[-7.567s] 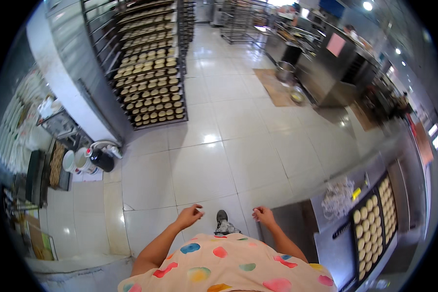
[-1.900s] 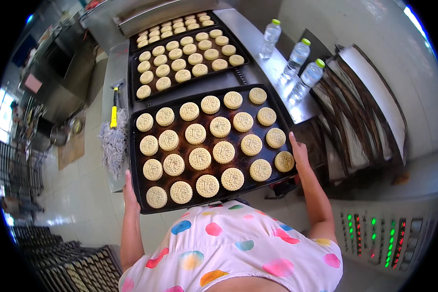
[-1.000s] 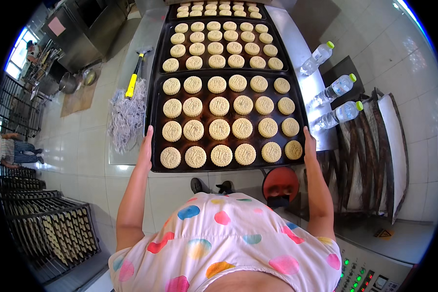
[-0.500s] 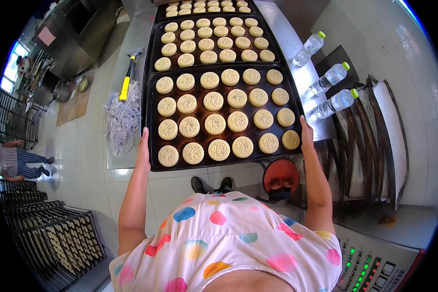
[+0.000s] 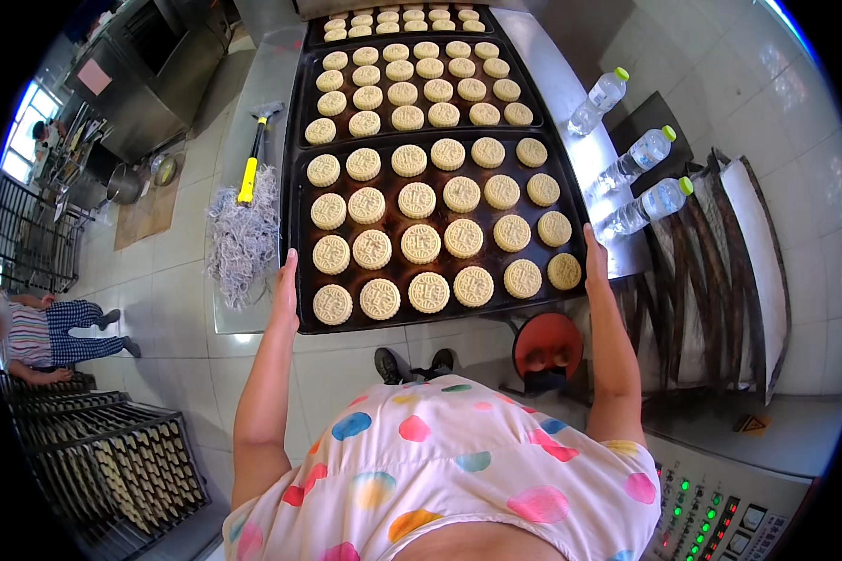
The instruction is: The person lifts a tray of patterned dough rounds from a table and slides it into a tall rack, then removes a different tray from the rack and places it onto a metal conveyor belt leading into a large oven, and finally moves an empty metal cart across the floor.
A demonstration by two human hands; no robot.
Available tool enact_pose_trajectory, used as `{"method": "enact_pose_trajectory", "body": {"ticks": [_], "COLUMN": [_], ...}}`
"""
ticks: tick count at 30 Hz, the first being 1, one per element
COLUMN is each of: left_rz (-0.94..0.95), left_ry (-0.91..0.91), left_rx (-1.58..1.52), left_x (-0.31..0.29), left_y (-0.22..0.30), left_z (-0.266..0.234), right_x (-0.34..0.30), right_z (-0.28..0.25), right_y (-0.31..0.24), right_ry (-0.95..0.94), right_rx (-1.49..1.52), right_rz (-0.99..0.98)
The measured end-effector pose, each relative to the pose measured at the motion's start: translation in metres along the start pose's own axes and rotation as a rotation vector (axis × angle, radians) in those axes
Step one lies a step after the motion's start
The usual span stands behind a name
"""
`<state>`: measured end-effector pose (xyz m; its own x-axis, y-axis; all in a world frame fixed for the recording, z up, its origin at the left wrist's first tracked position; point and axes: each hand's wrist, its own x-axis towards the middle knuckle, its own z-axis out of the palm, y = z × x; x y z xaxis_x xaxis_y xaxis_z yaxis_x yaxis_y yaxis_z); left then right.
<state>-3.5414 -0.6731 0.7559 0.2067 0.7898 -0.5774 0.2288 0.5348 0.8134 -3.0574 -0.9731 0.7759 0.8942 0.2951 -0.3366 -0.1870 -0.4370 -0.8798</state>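
A dark baking tray [image 5: 395,192] lies nearest me, bearing rows of round, pale pastries [image 5: 421,243] with scalloped edges and stamped tops. My left hand [image 5: 285,292] grips its left side near the front corner, thumb up along the rim. On the opposite side my right hand [image 5: 596,260] holds the right edge the same way. The fingers of both hands are mostly hidden beneath or behind the rim. Directly beyond, a second tray [image 5: 341,137] of similar pastries touches or nearly touches the first, and part of a third tray [image 5: 320,37] shows behind that.
A metal table [image 5: 243,320] carries the trays. On its left lie a yellow-handled scraper [image 5: 249,178] and a stringy cloth [image 5: 243,234]. Three water bottles [image 5: 662,198] stand at right. A red stool [image 5: 546,341] is below, a control panel [image 5: 711,510] lower right. Another person [image 5: 61,332] is far left, beside racks [image 5: 150,467].
Both hands keep their hold on the near tray, which barely shifts against the table. The whole view has slid slightly. At far left, the other person has come further into view.
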Motion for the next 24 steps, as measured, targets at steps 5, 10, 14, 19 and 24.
{"method": "enact_pose_trajectory", "body": {"ticks": [5,10,14,19,24], "left_rz": [0.097,-0.067,-0.083,-0.051,-0.193], "left_ry": [0.098,-0.019,-0.097,0.034,-0.156], "left_rx": [0.204,-0.103,-0.325,-0.559,-0.748], "left_x": [-0.027,-0.083,-0.101,-0.113,-0.119], "left_y": [-0.007,-0.021,-0.02,-0.036,-0.052], "left_z": [-0.003,-0.011,-0.016,-0.013,-0.02], "right_x": [-0.003,-0.007,-0.013,-0.052,-0.121], "right_z": [-0.003,-0.005,-0.001,0.04,0.147], "right_y": [0.003,0.015,0.02,-0.017,-0.08], "right_ry": [-0.012,-0.005,0.002,0.074,-0.203], "right_rx": [-0.051,-0.1,-0.27,-0.483,-0.516], "right_rz": [-0.049,-0.13,-0.205,-0.768,-1.046]}}
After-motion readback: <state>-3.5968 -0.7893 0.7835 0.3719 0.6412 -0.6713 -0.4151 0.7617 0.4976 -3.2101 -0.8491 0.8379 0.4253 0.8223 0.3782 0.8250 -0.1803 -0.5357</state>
